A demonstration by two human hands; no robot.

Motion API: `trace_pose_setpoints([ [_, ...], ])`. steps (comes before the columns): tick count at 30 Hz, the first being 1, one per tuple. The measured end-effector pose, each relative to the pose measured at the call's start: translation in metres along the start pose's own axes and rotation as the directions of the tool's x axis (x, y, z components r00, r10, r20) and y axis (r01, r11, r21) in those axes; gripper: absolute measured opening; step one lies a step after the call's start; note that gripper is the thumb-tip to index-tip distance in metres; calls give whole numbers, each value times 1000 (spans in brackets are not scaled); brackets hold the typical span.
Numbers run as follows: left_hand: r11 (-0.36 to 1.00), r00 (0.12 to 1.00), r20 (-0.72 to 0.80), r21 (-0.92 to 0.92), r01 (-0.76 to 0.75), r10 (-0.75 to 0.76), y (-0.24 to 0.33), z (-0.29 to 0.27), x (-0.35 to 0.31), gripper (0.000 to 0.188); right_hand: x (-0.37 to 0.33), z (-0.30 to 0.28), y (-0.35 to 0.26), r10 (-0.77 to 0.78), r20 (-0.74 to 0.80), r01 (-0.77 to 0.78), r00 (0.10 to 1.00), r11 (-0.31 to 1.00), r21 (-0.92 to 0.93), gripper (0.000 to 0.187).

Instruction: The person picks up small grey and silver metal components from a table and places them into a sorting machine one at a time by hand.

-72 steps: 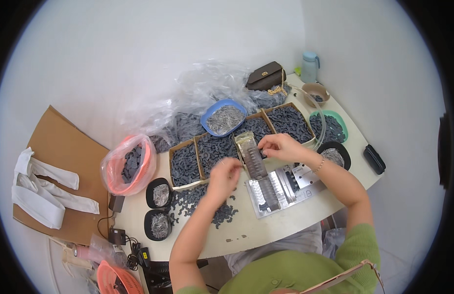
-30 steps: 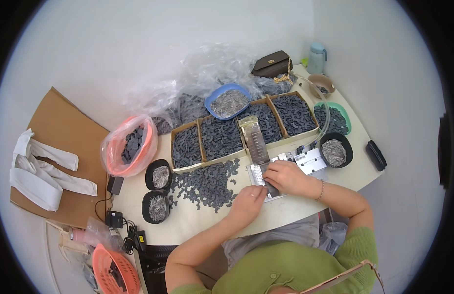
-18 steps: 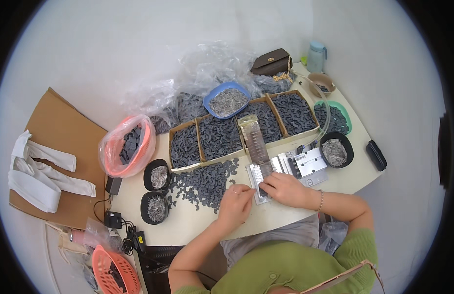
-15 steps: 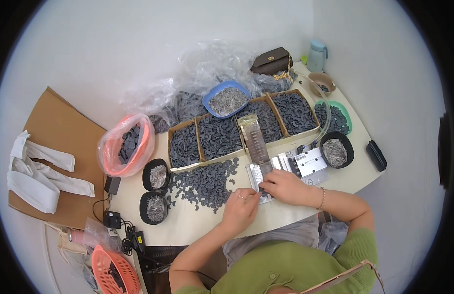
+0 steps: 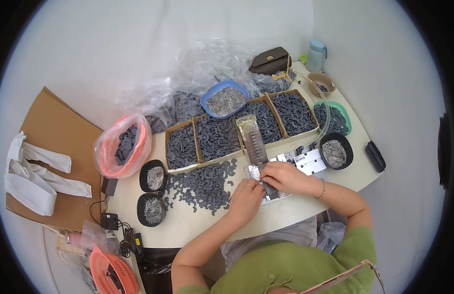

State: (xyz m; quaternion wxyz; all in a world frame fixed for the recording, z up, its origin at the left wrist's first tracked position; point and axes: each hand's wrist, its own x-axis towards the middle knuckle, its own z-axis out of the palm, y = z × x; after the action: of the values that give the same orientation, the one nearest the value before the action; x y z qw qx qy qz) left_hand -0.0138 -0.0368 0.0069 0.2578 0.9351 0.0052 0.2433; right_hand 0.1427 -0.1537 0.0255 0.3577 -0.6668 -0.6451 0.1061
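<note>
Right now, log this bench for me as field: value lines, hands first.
left hand: fingertips at the metal fixture, grip hidden
right hand: over the fixture, beside the left fingertips; grip unclear
loose pile: small dark grey parts on the table, left of the fixture
cardboard compartments: four, full of dark grey parts
silver pins: in a blue tray and three black bowls

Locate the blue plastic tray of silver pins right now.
In the head view, the tray sits above centre, at the back edge of the divided brown cardboard box, below and left of the dark brown handbag.
</note>
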Motion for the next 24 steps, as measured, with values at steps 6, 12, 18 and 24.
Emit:
trace_pose_setpoints([
  [6, 1000, 1000, 25, 4, 15, -15, 1, 1, 4, 14, -7, 3, 3, -28, -19, 27, 999, 999, -43, 8],
  [12, 997, 1000, 17, 72, 17, -18, 4, 1, -6, 16, -8, 2, 2, -86, -64, 79, 994, 991, -104, 9],
  [18, 998, 998, -15, 32, -54, 54, 12, -8, -21, 16, -16, 14, -5, -223, -4, 210, 975, 922, -324, 14],
  [24, 964, 998, -28, 256, 67, -62, -27, -38, -25, 19, -27, 15, -31, -313, 104, 315, 944, 766, -561, 18],
])
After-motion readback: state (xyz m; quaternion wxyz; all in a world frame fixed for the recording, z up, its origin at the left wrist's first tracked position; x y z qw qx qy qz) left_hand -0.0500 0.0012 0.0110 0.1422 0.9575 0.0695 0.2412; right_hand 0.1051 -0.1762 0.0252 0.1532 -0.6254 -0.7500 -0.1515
